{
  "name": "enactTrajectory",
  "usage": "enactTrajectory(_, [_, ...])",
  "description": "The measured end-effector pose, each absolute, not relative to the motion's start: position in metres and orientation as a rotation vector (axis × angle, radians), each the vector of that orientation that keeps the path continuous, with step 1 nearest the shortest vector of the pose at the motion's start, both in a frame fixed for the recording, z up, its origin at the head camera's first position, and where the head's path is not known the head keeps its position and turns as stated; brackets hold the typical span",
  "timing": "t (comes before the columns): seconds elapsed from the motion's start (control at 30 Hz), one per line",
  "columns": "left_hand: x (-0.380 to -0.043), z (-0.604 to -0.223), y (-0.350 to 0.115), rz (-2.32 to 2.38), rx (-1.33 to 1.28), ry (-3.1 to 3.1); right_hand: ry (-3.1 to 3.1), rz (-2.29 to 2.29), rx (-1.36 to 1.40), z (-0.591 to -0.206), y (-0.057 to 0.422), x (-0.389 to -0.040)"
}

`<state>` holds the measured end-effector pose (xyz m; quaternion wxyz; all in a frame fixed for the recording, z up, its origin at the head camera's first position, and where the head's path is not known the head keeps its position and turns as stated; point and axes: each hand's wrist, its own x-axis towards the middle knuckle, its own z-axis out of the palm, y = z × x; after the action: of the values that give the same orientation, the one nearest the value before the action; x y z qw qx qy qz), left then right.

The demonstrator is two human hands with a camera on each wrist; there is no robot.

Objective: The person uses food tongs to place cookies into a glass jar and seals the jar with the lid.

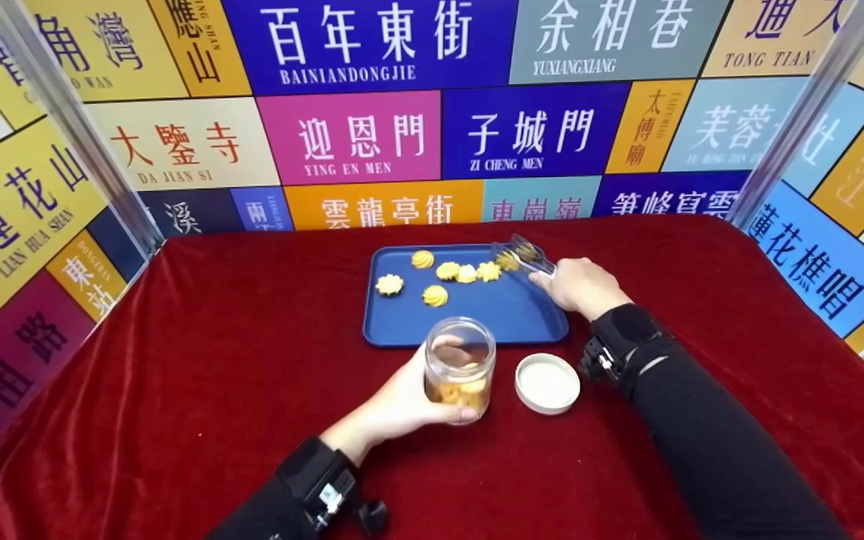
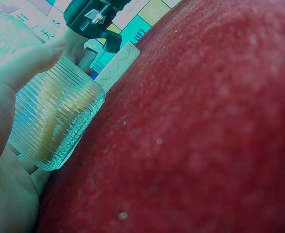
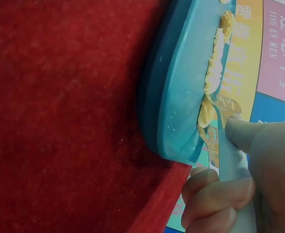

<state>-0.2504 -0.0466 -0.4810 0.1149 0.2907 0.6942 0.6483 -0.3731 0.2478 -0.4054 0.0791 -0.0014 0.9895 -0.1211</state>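
My left hand [image 1: 402, 401] grips a clear ribbed glass jar [image 1: 459, 409], thumb along its near side; yellow cookies lie in its lower part, and its mouth is uncovered. In the left wrist view the jar [image 2: 59, 116] leans, its base close over the red cloth. My right hand [image 1: 589, 286] holds clear tongs [image 1: 544, 264] at the tray's far right corner. In the right wrist view, the tong tips reach to a yellow cookie [image 3: 207, 114]. Several piped cookies [image 1: 435, 295] lie on the blue tray [image 1: 507, 319], most along its far half.
A round white lid [image 1: 547, 384] lies on the red cloth [image 1: 237, 337], right of the jar and in front of the tray. Behind the table stands a wall of coloured sign panels [image 1: 349, 139], with metal posts [image 1: 799, 112] at both sides.
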Motion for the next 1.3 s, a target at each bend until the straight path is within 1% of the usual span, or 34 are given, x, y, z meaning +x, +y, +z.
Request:
enactTrajectory(0.37, [-0.25, -0.481, -0.048, 1.9, 0.856, 2.044, 2.924, -0.34, -0.108, -0.399, 0.264, -0.357])
enactTrajectory(0.83, [-0.25, -0.48, -0.047, 1.892, 0.85, 2.039, 3.001, -0.469, -0.2, -0.413, 0.284, -0.315])
enactTrajectory(1.3, [-0.25, -0.48, -0.048, 1.877, 0.839, 2.051, 3.059, -0.514, -0.243, -0.415, 0.292, -0.317])
